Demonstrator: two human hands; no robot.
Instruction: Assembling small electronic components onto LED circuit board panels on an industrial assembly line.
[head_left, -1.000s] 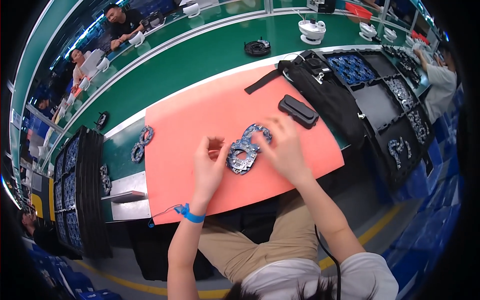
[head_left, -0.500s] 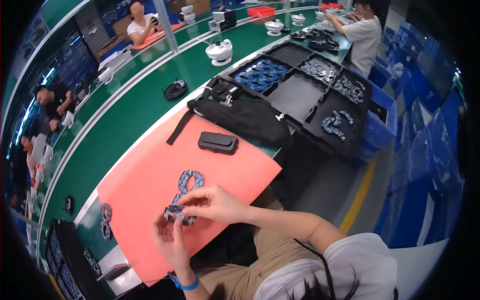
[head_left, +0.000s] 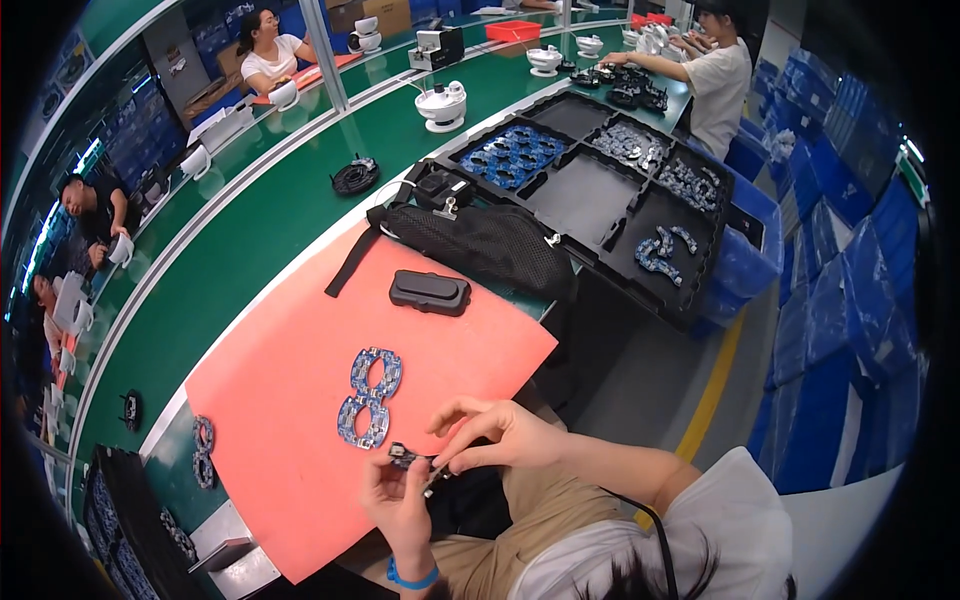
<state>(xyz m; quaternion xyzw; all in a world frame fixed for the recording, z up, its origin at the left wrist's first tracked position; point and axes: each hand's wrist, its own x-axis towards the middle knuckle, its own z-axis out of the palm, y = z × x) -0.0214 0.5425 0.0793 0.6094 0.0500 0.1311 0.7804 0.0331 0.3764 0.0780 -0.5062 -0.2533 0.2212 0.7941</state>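
A small dark circuit board [head_left: 402,455] is held just past the front edge of the pink mat [head_left: 290,370], with small light parts along its lower end. My left hand [head_left: 402,505] pinches it between thumb and fingers. My right hand [head_left: 508,436] has its thumb and index fingertip together at the board's right end; the other fingers are partly curled. The fingers cover much of the board. Beyond the hands, a blue figure-eight circuit board panel [head_left: 363,420] lies flat on the mat.
A black case [head_left: 430,292] and black mesh bag [head_left: 480,240] lie farther off. At right, a black tray [head_left: 590,195] holds circuit boards. Another figure-eight panel [head_left: 203,452] sits left of the mat. Black cable [head_left: 355,177] and a white camera housing [head_left: 441,106] rest on the green conveyor; co-workers sit beyond.
Both hands have moved right and toward me with the small board, from above the mat to past its front edge. The figure-eight panel they partly covered now shows whole.
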